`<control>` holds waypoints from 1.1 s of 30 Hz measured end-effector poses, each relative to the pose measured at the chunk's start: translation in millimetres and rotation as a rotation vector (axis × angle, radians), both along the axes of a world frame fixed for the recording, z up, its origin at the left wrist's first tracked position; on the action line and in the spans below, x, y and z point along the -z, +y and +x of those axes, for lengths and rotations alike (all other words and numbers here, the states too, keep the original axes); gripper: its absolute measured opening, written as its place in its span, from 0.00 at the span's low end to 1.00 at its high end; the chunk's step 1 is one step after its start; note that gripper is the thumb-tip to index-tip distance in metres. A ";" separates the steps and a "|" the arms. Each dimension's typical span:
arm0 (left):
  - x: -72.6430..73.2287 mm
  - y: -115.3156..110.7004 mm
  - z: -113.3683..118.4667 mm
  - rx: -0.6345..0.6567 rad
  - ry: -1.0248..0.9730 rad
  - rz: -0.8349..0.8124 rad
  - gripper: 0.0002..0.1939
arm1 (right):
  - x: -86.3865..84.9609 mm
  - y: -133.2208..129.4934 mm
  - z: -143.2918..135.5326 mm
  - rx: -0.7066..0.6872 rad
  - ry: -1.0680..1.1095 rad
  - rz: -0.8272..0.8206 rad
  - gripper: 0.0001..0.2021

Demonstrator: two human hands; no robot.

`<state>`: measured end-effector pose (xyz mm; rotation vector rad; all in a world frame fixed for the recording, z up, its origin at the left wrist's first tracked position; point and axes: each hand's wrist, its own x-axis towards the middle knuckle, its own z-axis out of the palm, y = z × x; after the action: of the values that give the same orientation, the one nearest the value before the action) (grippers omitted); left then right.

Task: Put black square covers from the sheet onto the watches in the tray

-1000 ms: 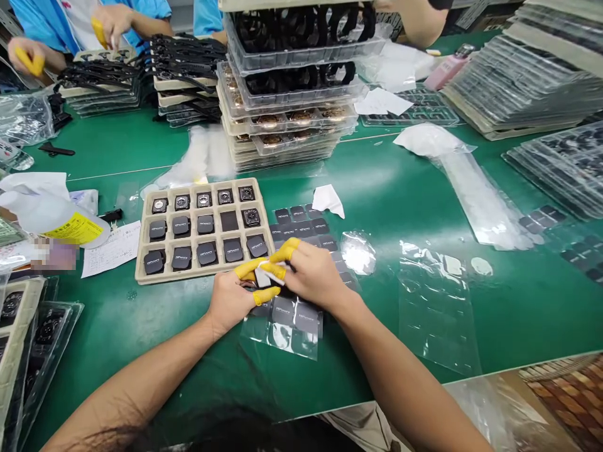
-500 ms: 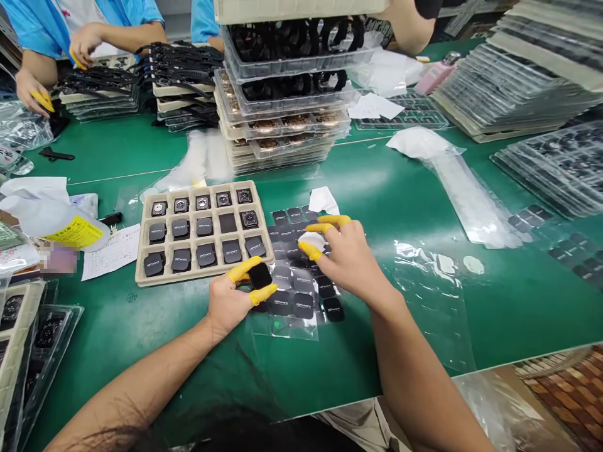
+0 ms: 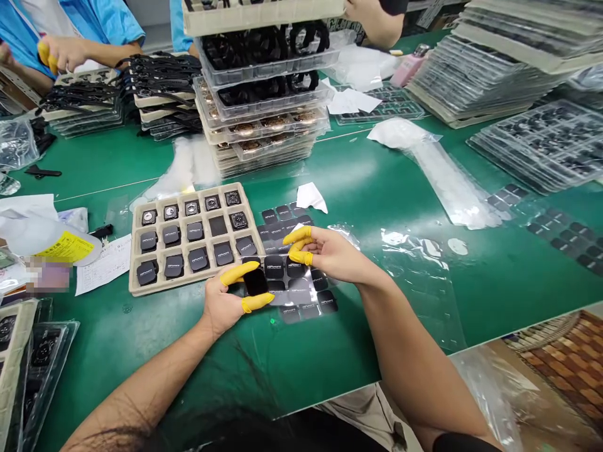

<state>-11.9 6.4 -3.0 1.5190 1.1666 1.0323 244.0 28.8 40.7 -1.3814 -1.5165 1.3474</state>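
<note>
My left hand (image 3: 225, 304) pinches a square black smartwatch body (image 3: 255, 282) between yellow-capped thumb and finger, its dark face up. Beside it, my right hand (image 3: 336, 256) has its yellow-capped thumb and finger closed at the upper edge of a clear sheet of dark square film stickers (image 3: 298, 292). A bit of white shows by the right fingertips; I cannot make out what it is. More sticker sheets (image 3: 327, 302) lie underneath. To the left, a beige compartment tray (image 3: 164, 288) holds several watch bodies, many covered with dark printed squares; one compartment has no watch.
Tall stacked trays (image 3: 264, 103) stand behind the beige tray. A plastic bottle (image 3: 51, 235) and a written paper sheet (image 3: 104, 263) lie at left. Clear film (image 3: 419, 289) and a plastic bag (image 3: 443, 176) lie right. A co-worker's hand (image 3: 66, 53) is across the table.
My right thumb and finger have come together at the sticker sheet, which has shifted upward and is now tilted. The left hand still holds the watch. The camera view has shifted slightly.
</note>
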 end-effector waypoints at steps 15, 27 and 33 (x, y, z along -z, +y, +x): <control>4.1 1.4 1.0 -0.060 -0.079 -0.084 0.32 | 6.9 7.0 -3.9 0.050 0.051 -0.057 0.19; 3.4 4.5 5.3 -0.131 -0.161 -0.189 0.34 | 18.8 10.6 -13.2 0.166 0.034 0.027 0.13; 4.9 6.6 6.2 -0.097 -0.185 -0.222 0.37 | 8.4 12.2 2.1 0.252 0.425 0.122 0.17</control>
<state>-5.7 13.0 -7.8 1.1782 1.1900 1.0462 246.1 41.1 32.3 -1.0824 -1.0848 1.2684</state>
